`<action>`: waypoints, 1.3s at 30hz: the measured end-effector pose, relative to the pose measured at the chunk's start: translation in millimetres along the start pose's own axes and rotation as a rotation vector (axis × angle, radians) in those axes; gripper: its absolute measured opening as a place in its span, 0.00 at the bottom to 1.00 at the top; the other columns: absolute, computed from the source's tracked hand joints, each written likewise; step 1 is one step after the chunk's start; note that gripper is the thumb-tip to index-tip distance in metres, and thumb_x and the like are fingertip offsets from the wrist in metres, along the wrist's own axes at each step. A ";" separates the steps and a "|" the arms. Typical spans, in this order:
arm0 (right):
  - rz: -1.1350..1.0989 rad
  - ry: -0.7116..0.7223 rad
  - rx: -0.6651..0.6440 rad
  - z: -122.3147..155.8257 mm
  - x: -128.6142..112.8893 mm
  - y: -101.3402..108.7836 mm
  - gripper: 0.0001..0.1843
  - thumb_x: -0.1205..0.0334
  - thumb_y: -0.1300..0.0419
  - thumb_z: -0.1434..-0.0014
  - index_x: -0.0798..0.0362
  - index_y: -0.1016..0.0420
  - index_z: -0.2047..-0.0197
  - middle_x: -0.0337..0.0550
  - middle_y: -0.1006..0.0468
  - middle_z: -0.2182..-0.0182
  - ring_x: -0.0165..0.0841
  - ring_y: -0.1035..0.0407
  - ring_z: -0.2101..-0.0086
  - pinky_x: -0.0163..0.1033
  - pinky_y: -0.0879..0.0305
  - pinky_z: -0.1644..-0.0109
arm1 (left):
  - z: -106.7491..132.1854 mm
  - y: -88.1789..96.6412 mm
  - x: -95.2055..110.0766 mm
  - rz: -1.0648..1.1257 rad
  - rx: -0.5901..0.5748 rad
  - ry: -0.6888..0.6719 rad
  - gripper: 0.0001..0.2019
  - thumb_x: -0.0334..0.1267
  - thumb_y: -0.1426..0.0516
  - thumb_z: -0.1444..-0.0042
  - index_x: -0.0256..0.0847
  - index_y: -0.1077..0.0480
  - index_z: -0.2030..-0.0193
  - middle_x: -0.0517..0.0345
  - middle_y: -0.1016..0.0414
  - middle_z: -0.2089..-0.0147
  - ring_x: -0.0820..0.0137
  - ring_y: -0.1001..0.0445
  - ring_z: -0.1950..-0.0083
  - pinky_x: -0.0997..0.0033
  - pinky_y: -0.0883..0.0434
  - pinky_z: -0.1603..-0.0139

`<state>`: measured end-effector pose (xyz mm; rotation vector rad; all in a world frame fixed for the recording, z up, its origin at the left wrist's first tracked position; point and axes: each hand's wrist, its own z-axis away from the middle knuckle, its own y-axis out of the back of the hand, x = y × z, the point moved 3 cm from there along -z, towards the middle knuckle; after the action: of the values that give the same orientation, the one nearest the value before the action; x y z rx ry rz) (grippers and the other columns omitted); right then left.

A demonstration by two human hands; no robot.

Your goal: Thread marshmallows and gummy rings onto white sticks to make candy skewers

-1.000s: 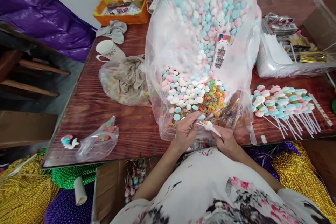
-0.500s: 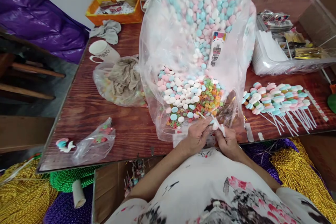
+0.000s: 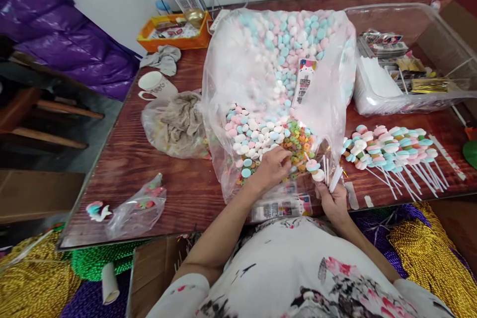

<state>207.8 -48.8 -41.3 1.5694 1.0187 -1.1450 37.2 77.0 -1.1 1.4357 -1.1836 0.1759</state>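
My right hand (image 3: 333, 202) is closed around several white lollipop sticks (image 3: 328, 169), at the front of the table. One of them carries stacked pastel candies (image 3: 315, 170) in pink, blue and white. My left hand (image 3: 272, 168) is over the near part of a big clear plastic bag (image 3: 218, 84), its fingers curled at the small coloured candy rings (image 3: 298, 144). Whether anything is between those fingers is hidden. Loose pink, white and blue disc candies (image 3: 253, 134) lie beside the rings, with more inside the bag. A printed label strip (image 3: 303, 82) rests on the bag.
Finished-looking candy skewers (image 3: 391, 146) lie in a row at the right. Behind them stands a clear plastic bin (image 3: 376, 102) of packets. Leftward are a white mug (image 3: 158, 85), a cloth (image 3: 182, 117), a small plastic bag (image 3: 139, 208) and an orange tray (image 3: 175, 42).
My hands were together at the stick; now they are apart. The left has moved up and left to the candy rings, while the right holds the sticks. The view has shifted slightly.
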 end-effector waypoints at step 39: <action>-0.047 -0.038 -0.206 10.1 -1.3 -34.4 0.12 0.57 0.45 0.33 0.53 0.25 0.65 0.33 0.40 0.81 0.28 0.47 0.80 0.34 0.45 0.76 | 62.7 10.3 27.6 0.393 0.453 -0.087 0.08 0.30 0.39 0.41 0.43 0.21 0.57 0.51 0.17 0.59 0.67 0.19 0.57 0.63 0.22 0.54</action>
<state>172.7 -50.4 -48.4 1.3625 1.1167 -1.0616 10.7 13.6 7.2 1.5912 -1.5585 0.6959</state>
